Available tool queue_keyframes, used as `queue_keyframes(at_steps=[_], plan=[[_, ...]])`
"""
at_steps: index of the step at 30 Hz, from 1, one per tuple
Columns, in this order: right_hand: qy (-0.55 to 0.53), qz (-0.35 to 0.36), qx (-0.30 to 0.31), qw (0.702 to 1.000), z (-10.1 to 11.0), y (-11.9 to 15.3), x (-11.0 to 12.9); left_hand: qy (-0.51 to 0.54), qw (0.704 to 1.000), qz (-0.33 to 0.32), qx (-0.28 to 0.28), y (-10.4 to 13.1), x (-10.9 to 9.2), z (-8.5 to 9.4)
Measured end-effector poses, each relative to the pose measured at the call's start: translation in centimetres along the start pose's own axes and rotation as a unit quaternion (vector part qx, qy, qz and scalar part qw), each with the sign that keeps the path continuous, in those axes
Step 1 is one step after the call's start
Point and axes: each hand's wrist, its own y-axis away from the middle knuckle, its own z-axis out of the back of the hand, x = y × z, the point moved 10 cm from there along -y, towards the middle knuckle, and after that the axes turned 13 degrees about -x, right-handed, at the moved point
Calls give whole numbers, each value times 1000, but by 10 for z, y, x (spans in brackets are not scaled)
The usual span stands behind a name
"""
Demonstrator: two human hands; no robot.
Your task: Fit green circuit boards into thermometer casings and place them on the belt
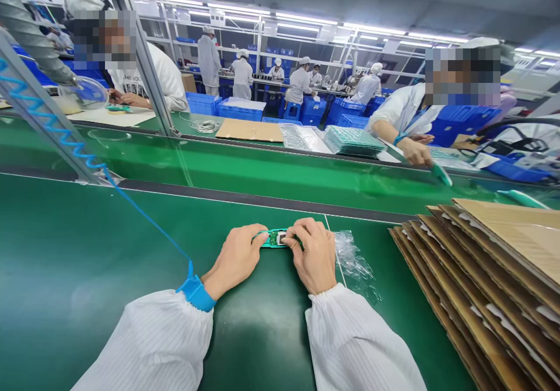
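Observation:
A narrow green device housing with a circuit board [273, 238] lies crosswise on the green bench in front of me. My left hand [238, 255] pinches its left end between thumb and fingers. Over the right end is my right hand [312, 254], its fingers closed at a small white-framed dark part [281, 238] on the board. Whether that part is attached to the board I cannot tell. A blue wrist strap [196, 292] with a coiled cord circles my left wrist. Crumpled clear plastic bags [353, 262] lie just right of my right hand.
Stacked cardboard sheets [476, 286] rise at the right. A metal post [144, 58] and the blue coiled cord [61, 128] stand at the left. Beyond the green conveyor [262, 172], a co-worker's hand [415, 150] holds a green piece near stacked bagged panels [353, 140].

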Motion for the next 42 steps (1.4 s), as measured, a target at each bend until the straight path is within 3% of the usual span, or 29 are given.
queue_keyframes(at_steps=[6, 14, 42], plan=[[-73, -37, 37, 996, -12, 7, 2, -45, 996, 70, -27, -3, 15, 8], [-121, -106, 46, 986, -19, 10, -18, -59, 995, 74, -26, -2, 15, 8], [-144, -108, 70, 981, -21, 12, -6, -91, 984, 124, -86, -3, 24, 25]])
